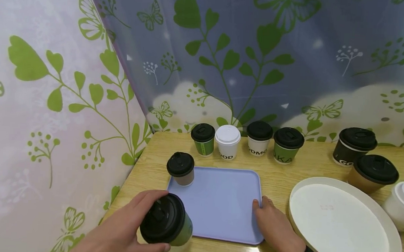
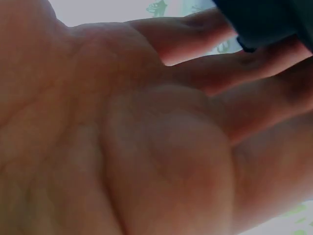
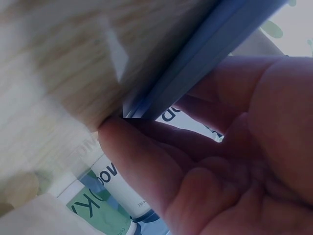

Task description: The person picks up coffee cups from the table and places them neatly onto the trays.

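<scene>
My left hand (image 1: 126, 225) holds a green paper coffee cup with a black lid (image 1: 163, 218), thumb and fingers around its sides, over the near left corner of a blue tray (image 1: 224, 204). In the left wrist view the palm fills most of the picture, and a dark part of the cup (image 2: 274, 24) shows at the fingers. With the right hand (image 1: 278, 230) I grip the tray's right rim; the right wrist view shows the tray edge (image 3: 195, 63) between thumb and fingers. A brown cup with a black lid (image 1: 180, 169) stands at the tray's far left corner.
Behind the tray stand a green cup (image 1: 204, 146), a white-lidded cup (image 1: 227, 143), a black-lidded white cup (image 1: 259, 139) and another green cup (image 1: 286, 147). A round white tray (image 1: 339, 219) lies at right, with a black cup (image 1: 349, 149), a brown cup (image 1: 367, 178) and a white cup (image 1: 399, 207) beyond it.
</scene>
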`<state>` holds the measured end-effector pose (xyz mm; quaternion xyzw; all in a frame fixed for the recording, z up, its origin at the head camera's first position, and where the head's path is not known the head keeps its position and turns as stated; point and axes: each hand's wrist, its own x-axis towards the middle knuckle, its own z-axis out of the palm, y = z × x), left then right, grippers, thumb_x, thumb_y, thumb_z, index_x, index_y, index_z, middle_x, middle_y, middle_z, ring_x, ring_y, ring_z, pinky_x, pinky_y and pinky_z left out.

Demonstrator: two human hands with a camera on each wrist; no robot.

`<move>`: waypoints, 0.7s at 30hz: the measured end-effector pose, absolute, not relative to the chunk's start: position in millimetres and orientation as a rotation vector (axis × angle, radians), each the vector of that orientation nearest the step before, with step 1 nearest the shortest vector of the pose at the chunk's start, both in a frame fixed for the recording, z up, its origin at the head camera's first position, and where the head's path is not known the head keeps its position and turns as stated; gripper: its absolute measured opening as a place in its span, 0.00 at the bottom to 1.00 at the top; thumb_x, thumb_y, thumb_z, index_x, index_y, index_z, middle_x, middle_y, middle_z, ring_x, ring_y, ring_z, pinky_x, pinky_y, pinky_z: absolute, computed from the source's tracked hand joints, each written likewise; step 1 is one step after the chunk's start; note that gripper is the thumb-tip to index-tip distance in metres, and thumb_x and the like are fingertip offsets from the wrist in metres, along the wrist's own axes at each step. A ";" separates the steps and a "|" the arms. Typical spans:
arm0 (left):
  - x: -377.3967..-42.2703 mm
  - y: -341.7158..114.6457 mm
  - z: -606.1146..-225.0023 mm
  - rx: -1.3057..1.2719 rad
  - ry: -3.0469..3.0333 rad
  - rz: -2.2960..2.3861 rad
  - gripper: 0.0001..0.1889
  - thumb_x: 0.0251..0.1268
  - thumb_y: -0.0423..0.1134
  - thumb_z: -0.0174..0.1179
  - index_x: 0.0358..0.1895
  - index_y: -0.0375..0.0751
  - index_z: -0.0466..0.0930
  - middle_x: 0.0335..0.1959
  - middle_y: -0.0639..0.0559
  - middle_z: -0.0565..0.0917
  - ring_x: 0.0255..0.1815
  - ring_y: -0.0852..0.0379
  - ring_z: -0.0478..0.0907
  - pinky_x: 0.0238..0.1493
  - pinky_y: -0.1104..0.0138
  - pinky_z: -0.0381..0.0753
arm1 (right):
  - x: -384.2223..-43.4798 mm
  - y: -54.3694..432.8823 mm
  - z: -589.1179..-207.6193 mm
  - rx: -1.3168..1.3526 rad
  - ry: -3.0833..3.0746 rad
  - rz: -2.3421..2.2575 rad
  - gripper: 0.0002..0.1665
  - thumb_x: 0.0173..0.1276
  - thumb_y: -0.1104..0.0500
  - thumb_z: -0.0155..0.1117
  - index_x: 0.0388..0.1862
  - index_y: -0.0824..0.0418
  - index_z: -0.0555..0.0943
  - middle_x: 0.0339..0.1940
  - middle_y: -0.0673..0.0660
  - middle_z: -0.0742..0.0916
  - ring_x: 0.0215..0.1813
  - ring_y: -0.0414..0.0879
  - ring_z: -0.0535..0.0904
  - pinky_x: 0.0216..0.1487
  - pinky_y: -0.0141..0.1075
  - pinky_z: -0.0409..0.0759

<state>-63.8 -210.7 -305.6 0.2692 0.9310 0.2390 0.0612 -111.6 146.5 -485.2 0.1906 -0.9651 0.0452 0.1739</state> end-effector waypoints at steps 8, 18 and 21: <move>-69.6 -210.2 -301.4 0.477 2.835 0.656 0.53 0.50 0.68 0.75 0.76 0.48 0.64 0.69 0.46 0.73 0.62 0.51 0.76 0.55 0.51 0.80 | -111.3 146.6 -484.7 0.532 -2.731 0.139 0.15 0.60 0.75 0.65 0.47 0.72 0.85 0.44 0.78 0.84 0.45 0.67 0.86 0.30 0.52 0.84; -70.1 -216.5 -300.4 0.414 2.844 0.674 0.53 0.50 0.67 0.76 0.77 0.46 0.64 0.71 0.42 0.71 0.66 0.46 0.74 0.58 0.47 0.77 | -111.4 147.0 -486.2 0.524 -2.706 0.145 0.15 0.59 0.75 0.66 0.46 0.72 0.85 0.44 0.78 0.84 0.44 0.67 0.86 0.28 0.52 0.84; -70.9 -216.9 -300.3 0.395 2.836 0.684 0.53 0.50 0.67 0.76 0.76 0.46 0.64 0.71 0.42 0.71 0.66 0.46 0.74 0.57 0.48 0.78 | -111.2 146.7 -485.4 0.523 -2.716 0.144 0.14 0.60 0.75 0.66 0.46 0.72 0.85 0.44 0.77 0.84 0.44 0.66 0.86 0.27 0.51 0.84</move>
